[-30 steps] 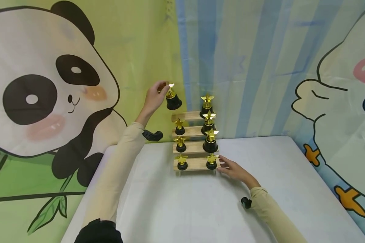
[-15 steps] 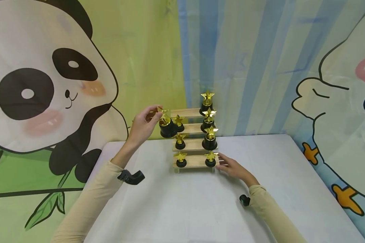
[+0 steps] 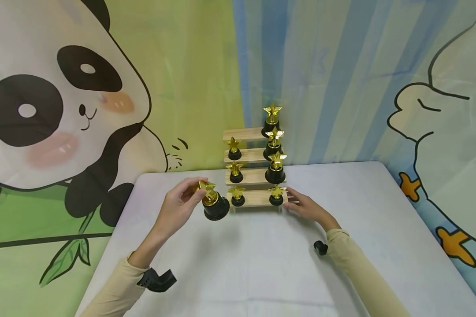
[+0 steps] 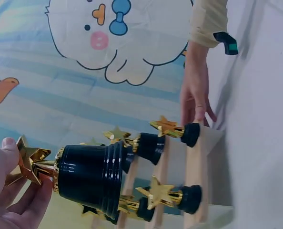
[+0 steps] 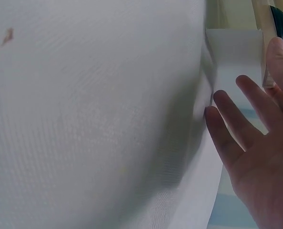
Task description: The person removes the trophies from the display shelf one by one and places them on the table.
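My left hand (image 3: 178, 207) pinches a gold star trophy (image 3: 216, 208) by its star, with the wide black base hanging free and tilted above the table, left of the shelf's lowest step. In the left wrist view, the thumb and fingers hold the star of this trophy (image 4: 89, 174). My right hand (image 3: 307, 208) is at the right end of the lowest step of a wooden tiered shelf (image 3: 255, 199). In the right wrist view, thumb and index finger lie on either side of the board end (image 5: 269, 78), while the other fingers stretch out straight.
Smaller star trophies (image 3: 236, 172) stand on the left of the lower three steps. Larger ones (image 3: 275, 169) stand on the right of the upper three, and a small trophy (image 3: 277, 196) on the lowest. A white table (image 3: 238, 268) meets a cartoon-printed backdrop (image 3: 190, 79) behind the shelf.
My left hand has brought the trophy down and toward me, from beside the top step to left of the lowest step. The right hand stays at the shelf's end.
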Tool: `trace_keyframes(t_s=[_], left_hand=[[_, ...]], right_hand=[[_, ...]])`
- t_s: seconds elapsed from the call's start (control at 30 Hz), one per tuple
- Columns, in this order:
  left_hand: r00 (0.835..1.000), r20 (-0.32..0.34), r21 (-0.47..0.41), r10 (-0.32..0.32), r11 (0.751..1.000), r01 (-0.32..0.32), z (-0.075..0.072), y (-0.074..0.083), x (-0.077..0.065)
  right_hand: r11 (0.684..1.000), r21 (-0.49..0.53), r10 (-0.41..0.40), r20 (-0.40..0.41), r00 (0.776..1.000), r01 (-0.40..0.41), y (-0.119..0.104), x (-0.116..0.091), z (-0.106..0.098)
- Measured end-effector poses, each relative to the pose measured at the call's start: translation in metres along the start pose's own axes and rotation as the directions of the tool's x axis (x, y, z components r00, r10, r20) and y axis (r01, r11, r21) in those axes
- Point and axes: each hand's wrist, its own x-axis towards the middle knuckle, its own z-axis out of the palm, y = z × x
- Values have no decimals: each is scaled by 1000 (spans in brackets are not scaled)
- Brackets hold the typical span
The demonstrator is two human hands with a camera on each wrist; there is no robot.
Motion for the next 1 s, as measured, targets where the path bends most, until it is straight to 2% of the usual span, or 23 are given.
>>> trace_keyframes(t_s=[0.2, 0.4, 0.6, 0.73, 0.87, 1.0], left_hand=[[997, 9, 47, 74, 996, -74, 15, -16, -8], [996, 59, 28, 71, 997, -72, 36, -25, -13], [992, 92, -16, 88, 996, -87, 64, -26, -9], [985, 148, -62, 91, 995, -83, 87, -26, -4], [977, 192, -110, 97, 991, -77, 108, -25, -1], [973, 209, -151, 101, 986, -70, 121, -26, 0]], right_hand=[[1000, -2, -9, -14, 1000, 9, -2, 1, -6], [1000, -3, -17, -15, 1000, 17, -2, 3, -7], [1000, -4, 8, -14, 1000, -8, -1, 1, -7], [1000, -1, 29, -12, 1000, -29, 0, -2, -7], [1000, 1, 22, -23, 999, -22, 0, -3, -5], [1000, -23, 8, -10, 1000, -8, 1, -2, -1]])
